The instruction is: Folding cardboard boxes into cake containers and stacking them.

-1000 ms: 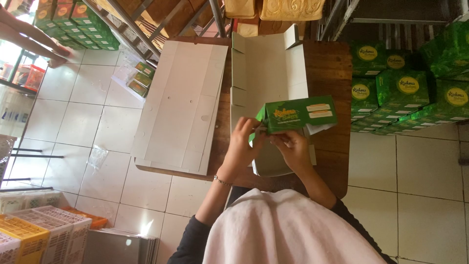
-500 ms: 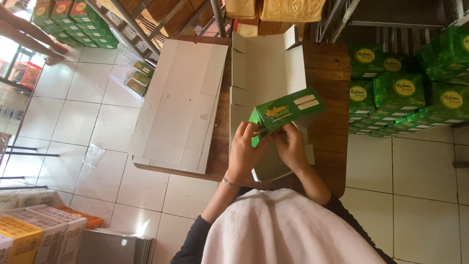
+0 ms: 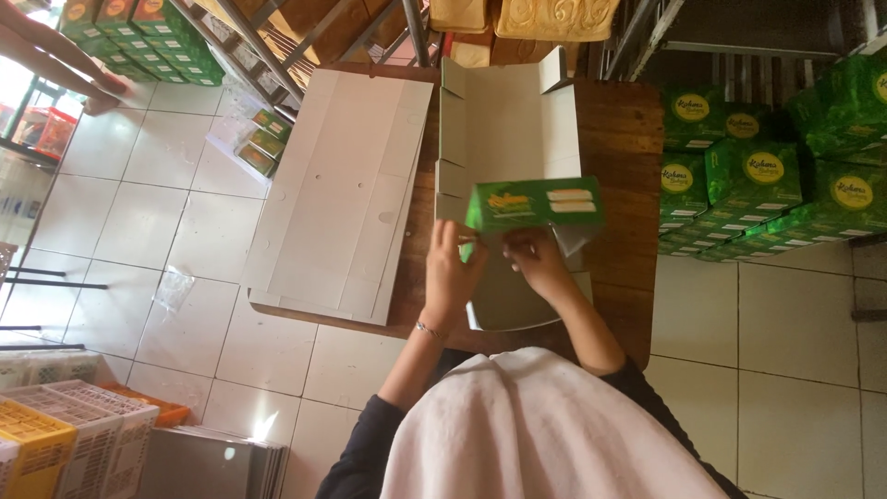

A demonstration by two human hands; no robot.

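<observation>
Left hand: the left hand grips the near left end of the green box, fingers curled around its edge.
Right hand: the right hand pinches the lower edge of the same box near its middle, fingers bent and close together.
Green box: one, half folded, held just above the table near its front edge, printed long side facing up.
Flat cardboard under the box: one grey sheet with side flaps lies open on the table, reaching to the back edge.
White cardboard stack: one pile of flat sheets covers the table's left edge and hangs out over the floor.
Finished green boxes: a heap stands on the floor off the table's right edge; too overlapped to count exactly, at least eight.
Crates: one yellow crate and one white crate at the lower left.
Other person: two forearms reach in at the upper left, well apart from the table.
</observation>
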